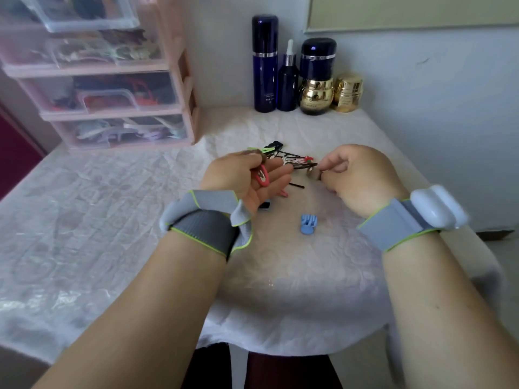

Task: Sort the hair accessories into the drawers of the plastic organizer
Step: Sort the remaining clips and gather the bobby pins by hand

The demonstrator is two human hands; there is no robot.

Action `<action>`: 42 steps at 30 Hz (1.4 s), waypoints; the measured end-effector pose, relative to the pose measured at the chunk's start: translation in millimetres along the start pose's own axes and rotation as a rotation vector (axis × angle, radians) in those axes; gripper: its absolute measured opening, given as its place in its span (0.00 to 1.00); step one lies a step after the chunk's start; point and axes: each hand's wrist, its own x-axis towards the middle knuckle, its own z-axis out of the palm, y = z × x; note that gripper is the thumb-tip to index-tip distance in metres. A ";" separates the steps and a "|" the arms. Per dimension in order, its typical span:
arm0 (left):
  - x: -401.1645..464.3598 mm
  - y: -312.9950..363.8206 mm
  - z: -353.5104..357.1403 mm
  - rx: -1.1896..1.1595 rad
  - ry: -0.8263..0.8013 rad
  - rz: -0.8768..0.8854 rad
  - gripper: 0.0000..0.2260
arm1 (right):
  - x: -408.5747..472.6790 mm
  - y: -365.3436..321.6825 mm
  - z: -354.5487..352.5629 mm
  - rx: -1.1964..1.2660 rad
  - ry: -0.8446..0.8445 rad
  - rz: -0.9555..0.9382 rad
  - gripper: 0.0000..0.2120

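Observation:
My left hand (247, 178) is palm up over the table and holds a pink snap clip (261, 175), with green clips (259, 150) sticking out past its fingers. My right hand (352, 175) pinches a small dark clip (311, 173) at the edge of a pile of hair clips (292, 158). A blue claw clip (308, 223) lies nearer me, between my wrists. A black bobby pin (297, 185) and another pink clip (284, 193) lie by my left palm. The pink plastic organizer (179, 88) stands at the back left, its clear drawers holding accessories.
Dark blue bottles (265, 63) and gold jars (348, 92) stand at the back against the wall. A crinkled white cloth (112, 220) covers the table. The organizer's top drawer (84, 15) is pulled partly out. Both wrists wear grey straps.

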 end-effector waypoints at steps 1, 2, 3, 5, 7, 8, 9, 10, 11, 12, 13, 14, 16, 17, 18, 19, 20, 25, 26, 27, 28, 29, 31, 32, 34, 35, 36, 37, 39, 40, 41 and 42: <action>-1.9 -0.8 2.6 0.001 -0.005 -0.024 0.09 | -0.9 0.8 -1.6 0.047 0.008 0.006 0.12; -3.5 -1.8 5.5 0.004 -0.015 -0.045 0.10 | -1.4 0.8 -2.5 0.099 0.015 0.009 0.13; -4.4 -3.2 7.8 0.002 -0.021 -0.061 0.11 | -2.2 -0.4 -3.0 0.147 0.024 0.008 0.12; -5.2 -4.2 11.3 -0.010 -0.022 -0.092 0.10 | -2.8 -3.9 -2.8 0.212 0.047 -0.017 0.12; -3.5 -5.0 12.2 -0.010 -0.030 -0.110 0.09 | -2.8 -9.0 -1.5 0.241 0.054 -0.066 0.12; -2.3 -5.6 11.7 -0.011 -0.040 -0.109 0.08 | -3.2 -11.9 -0.3 0.254 0.045 -0.089 0.12; -1.5 -5.9 11.1 -0.013 -0.049 -0.102 0.07 | -3.8 -14.5 1.2 0.271 0.027 -0.110 0.12; -0.4 -5.9 10.2 -0.017 -0.058 -0.092 0.07 | -4.5 -17.1 2.7 0.289 0.000 -0.128 0.12; 0.4 -6.6 9.6 -0.027 -0.066 -0.082 0.07 | -5.5 -19.2 4.2 0.303 -0.036 -0.140 0.12; 2.2 -6.9 8.7 -0.042 -0.069 -0.072 0.07 | -5.5 -21.2 5.3 0.310 -0.079 -0.150 0.12; 3.0 -8.4 8.1 -0.056 -0.064 -0.064 0.07 | -6.5 -21.7 5.3 0.309 -0.127 -0.160 0.12; 4.9 -8.9 7.0 -0.064 -0.052 -0.050 0.06 | -5.4 -22.8 5.1 0.304 -0.171 -0.173 0.12; 7.0 -9.6 3.9 -0.098 -0.033 -0.035 0.05 | -1.6 -23.7 2.4 0.277 -0.195 -0.188 0.09; 7.5 -8.8 2.2 -0.122 -0.033 -0.033 0.06 | 2.1 -23.8 0.5 0.248 -0.162 -0.184 0.07; 8.0 -8.1 0.4 -0.145 -0.030 -0.033 0.07 | 6.0 -23.7 -1.3 0.189 -0.112 -0.174 0.05; 8.1 -6.7 -1.4 -0.165 -0.021 -0.034 0.08 | 10.1 -24.2 -3.0 0.096 -0.068 -0.159 0.05; 8.2 -4.9 -2.8 -0.175 -0.005 -0.034 0.08 | 14.1 -25.1 -4.7 -0.016 -0.044 -0.146 0.06; 10.4 2.6 -7.6 -0.196 0.065 -0.028 0.08 | 40.1 -39.3 -5.2 -0.465 -0.312 -0.041 0.16; 11.1 3.2 -8.4 -0.198 0.076 -0.030 0.08 | 43.4 -42.5 -3.3 -0.520 -0.379 -0.011 0.17; 11.5 3.5 -9.1 -0.199 0.084 -0.033 0.08 | 45.0 -44.6 -1.6 -0.560 -0.421 0.009 0.17; 11.7 3.7 -9.5 -0.199 0.088 -0.035 0.08 | 44.6 -45.6 0.0 -0.584 -0.434 0.013 0.16; 11.7 3.9 -9.9 -0.199 0.085 -0.035 0.08 | 43.1 -45.5 1.1 -0.593 -0.421 0.000 0.15; 11.0 3.8 -9.9 -0.197 0.072 -0.032 0.09 | 38.0 -41.9 2.1 -0.593 -0.365 -0.039 0.14; 10.9 3.9 -10.2 -0.192 0.069 -0.028 0.10 | 36.3 -39.7 2.7 -0.587 -0.347 -0.041 0.13; 11.1 3.2 -10.6 -0.176 0.070 -0.020 0.11 | 34.6 -35.0 3.8 -0.563 -0.318 -0.019 0.12; 11.1 3.1 -10.7 -0.166 0.071 -0.016 0.11 | 33.8 -32.9 3.9 -0.542 -0.300 -0.011 0.11; 10.9 3.1 -10.7 -0.162 0.072 -0.013 0.11 | 32.8 -30.6 3.5 -0.522 -0.285 -0.009 0.10; 11.0 2.9 -10.6 -0.164 0.073 -0.011 0.11 | 31.8 -28.1 2.9 -0.506 -0.268 -0.015 0.09; 10.5 2.9 -9.9 -0.182 0.083 -0.010 0.09 | 28.9 -23.0 0.9 -0.455 -0.221 -0.030 0.08; 10.5 2.8 -8.9 -0.197 0.084 -0.008 0.08 | 27.6 -21.9 -0.2 -0.407 -0.182 -0.034 0.07; 10.8 2.3 -8.4 -0.214 0.086 -0.005 0.07 | 26.1 -21.6 -0.6 -0.341 -0.141 -0.040 0.06; 10.4 2.0 -7.1 -0.227 0.091 -0.005 0.06 | 24.7 -22.6 -0.4 -0.256 -0.109 -0.045 0.04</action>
